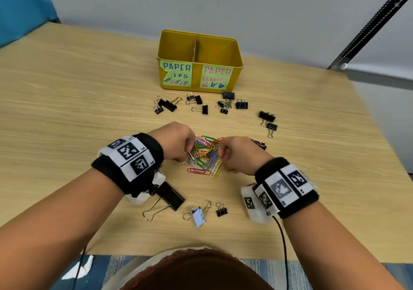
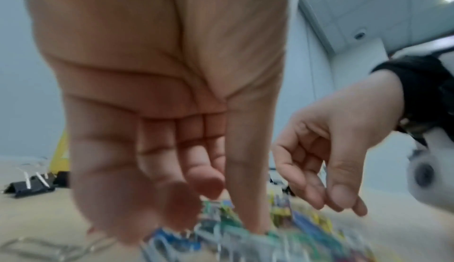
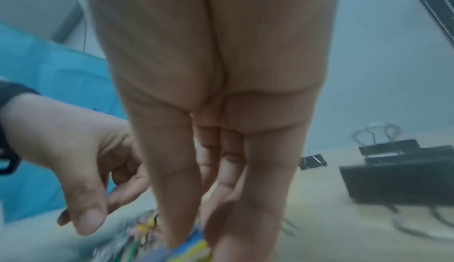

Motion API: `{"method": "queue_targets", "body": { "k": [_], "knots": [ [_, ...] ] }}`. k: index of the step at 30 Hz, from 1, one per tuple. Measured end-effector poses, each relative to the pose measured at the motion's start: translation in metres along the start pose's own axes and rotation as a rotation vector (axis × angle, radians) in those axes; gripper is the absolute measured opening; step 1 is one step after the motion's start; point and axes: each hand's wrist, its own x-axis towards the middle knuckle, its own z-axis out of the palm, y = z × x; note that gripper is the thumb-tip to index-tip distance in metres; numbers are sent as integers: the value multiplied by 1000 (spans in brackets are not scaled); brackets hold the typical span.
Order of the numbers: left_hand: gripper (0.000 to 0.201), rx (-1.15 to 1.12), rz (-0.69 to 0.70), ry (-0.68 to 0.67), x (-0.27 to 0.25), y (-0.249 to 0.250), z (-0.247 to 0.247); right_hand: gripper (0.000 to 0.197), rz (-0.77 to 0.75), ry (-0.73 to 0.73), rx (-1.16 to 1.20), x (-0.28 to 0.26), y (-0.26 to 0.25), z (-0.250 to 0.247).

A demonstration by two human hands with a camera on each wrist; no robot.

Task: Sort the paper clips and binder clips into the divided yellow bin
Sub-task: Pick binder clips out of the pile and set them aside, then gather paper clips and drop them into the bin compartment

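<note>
The yellow bin (image 1: 199,84) stands at the back of the table, split by a cardboard divider (image 1: 196,50); the left label reads paper clips, the right one paper clamps. A pile of coloured paper clips (image 1: 206,157) lies mid-table. My left hand (image 1: 190,153) digs into its left side, and the wrist view shows thumb and fingers (image 2: 250,208) closing on clips. My right hand (image 1: 220,150) pinches clips at the pile's right edge, fingers (image 3: 176,217) pointing down into them. Black binder clips (image 1: 201,108) lie scattered in front of the bin.
A large black binder clip (image 1: 169,197), a white one (image 1: 197,217) and a small black one (image 1: 221,210) lie near the table's front edge. More binder clips (image 1: 267,116) sit at right, one (image 1: 259,143) just behind my right hand. A wall runs behind the bin.
</note>
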Motion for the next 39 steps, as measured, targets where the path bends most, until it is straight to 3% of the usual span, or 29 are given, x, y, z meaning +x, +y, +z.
{"method": "queue_targets", "body": {
  "k": [2, 3, 6, 8, 14, 21, 25, 31, 35, 39],
  "knots": [
    [36, -70, -56, 82, -5, -9, -10, 28, -5, 90, 34, 2, -2, -8],
    [52, -72, -101, 89, -6, -15, -15, 43, 23, 107, -8, 2, 0, -12],
    [108, 39, -211, -56, -10, -22, -16, 97, 176, 10, -186, 4, 3, -9],
    [118, 80, -215, -122, -7, -15, -10, 106, 196, -30, -235, 10, -3, -1],
    [97, 101, -177, -56, 9, 6, 7, 91, 84, -11, -196, 31, -27, 14],
    [50, 29, -156, -51, 19, 6, 5, 43, 13, 45, -100, 40, -23, 5],
    [31, -1, -107, 0, 25, 4, 2, 37, 34, 63, 10, 46, -18, -5],
    [26, -379, -131, 4, 31, -13, -12, 17, 83, -33, 536, 55, -3, -19],
    [16, -620, -90, 54, 35, -22, -25, 22, 13, -22, 745, 60, -7, -37],
    [25, -886, -4, 109, 36, -23, -58, 23, -64, -23, 949, 71, -29, -73]
  ]
}}
